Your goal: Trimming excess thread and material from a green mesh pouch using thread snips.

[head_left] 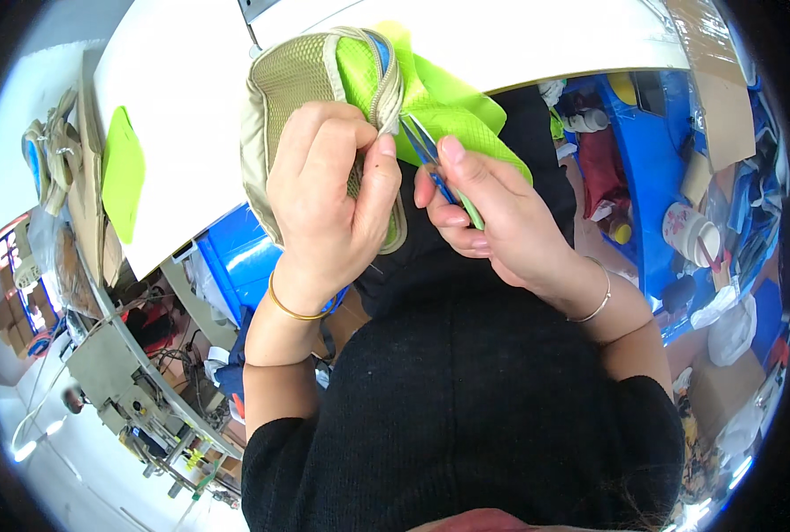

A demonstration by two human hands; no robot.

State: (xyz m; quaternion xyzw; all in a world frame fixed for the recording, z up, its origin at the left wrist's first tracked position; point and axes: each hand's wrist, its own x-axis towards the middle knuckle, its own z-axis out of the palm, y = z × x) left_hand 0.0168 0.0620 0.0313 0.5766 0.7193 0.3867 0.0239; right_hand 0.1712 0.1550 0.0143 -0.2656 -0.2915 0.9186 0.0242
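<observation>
A sewn pouch [293, 71] of beige mesh and lime-green fabric, with a zipper curving over its top, hangs at the edge of the white table. My left hand [328, 173] is closed on the pouch, pinching its beige zipper edge between thumb and fingers. In my right hand [492, 204] is a pair of thread snips [426, 146] with metal blades and blue and green on the handles. The blade tips are apart and point at the edge beside my left fingertips; whether they touch it I cannot make out. Lime-green fabric [452, 97] spreads out behind the blades.
The white table [554, 35] lies ahead, with a lime-green cut piece [123, 173] on its left part. Below stands a blue bin [240, 257]. On the right are a blue crate [638, 151] with assorted items and a white cup [689, 232]. A sewing machine [116, 372] is at lower left.
</observation>
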